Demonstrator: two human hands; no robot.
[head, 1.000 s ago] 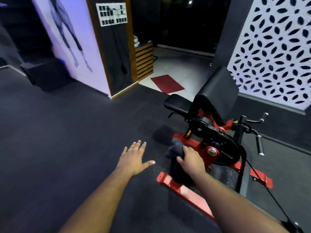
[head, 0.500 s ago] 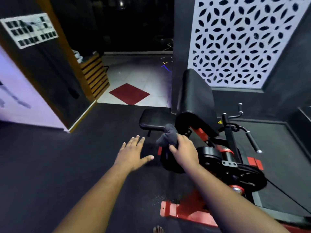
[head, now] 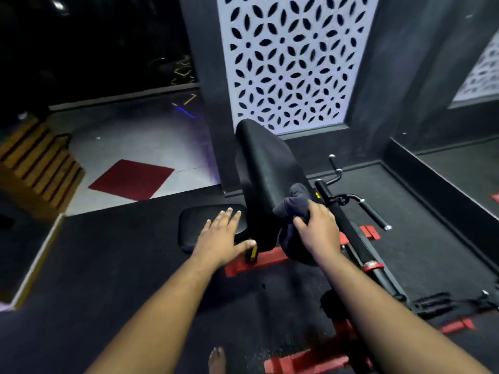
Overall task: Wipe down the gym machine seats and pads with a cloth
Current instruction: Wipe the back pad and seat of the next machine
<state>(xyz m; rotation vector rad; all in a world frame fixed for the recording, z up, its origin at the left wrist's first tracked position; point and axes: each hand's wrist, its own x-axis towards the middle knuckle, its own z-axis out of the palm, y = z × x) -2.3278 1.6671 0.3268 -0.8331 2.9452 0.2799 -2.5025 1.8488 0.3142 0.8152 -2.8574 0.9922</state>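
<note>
A red-framed gym machine stands ahead with a tall black back pad and a low black seat to its left. My right hand grips a bunched dark grey cloth against the lower right side of the back pad. My left hand is stretched out flat with straight fingers over the near edge of the seat; whether it touches the seat I cannot tell.
Black handle bars stick out right of the pad. The red base frame lies on the dark rubber floor. A patterned white screen stands behind. Wooden slats and a red mat are at left. A bare foot shows below.
The view swung round to face the machine. My right hand carried the cloth up onto the back pad. My left hand reached forward over the seat.
</note>
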